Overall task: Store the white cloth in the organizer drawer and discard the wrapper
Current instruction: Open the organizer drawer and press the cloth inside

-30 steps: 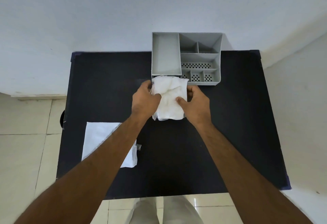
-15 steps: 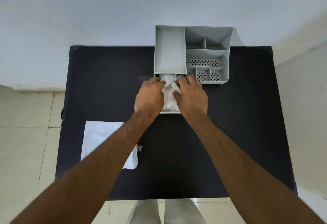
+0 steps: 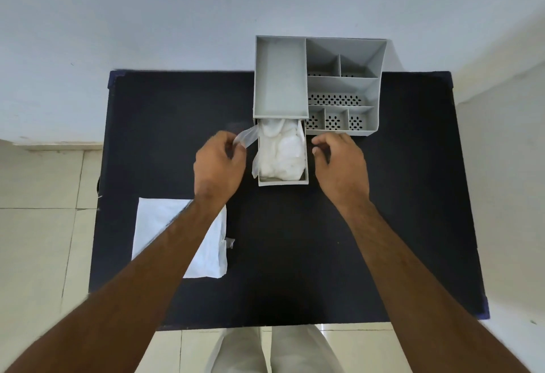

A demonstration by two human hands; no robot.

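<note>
The crumpled white cloth [image 3: 283, 151] lies inside the pulled-out drawer [image 3: 283, 182] of the grey organizer [image 3: 342, 83] at the table's far side. My left hand [image 3: 219, 163] is just left of the drawer, fingers pinched on a clear plastic wrapper [image 3: 249, 136] that runs from the drawer's left wall to my fingertips. Another strip of clear film hangs over the drawer's left edge. On the drawer's right side, my right hand [image 3: 342, 160] hovers with curled fingers apart, holding nothing.
A flat white packet [image 3: 165, 225] lies on the black table [image 3: 295, 254] at the near left, partly under my left forearm, with a small clear scrap [image 3: 230, 243] at its right edge. The organizer backs against the wall. Tiled floor surrounds the table.
Both hands have come off the cloth, which now sits in the drawer. The left hand drew out to the left with the wrapper; the right hand moved right, clear of the drawer.
</note>
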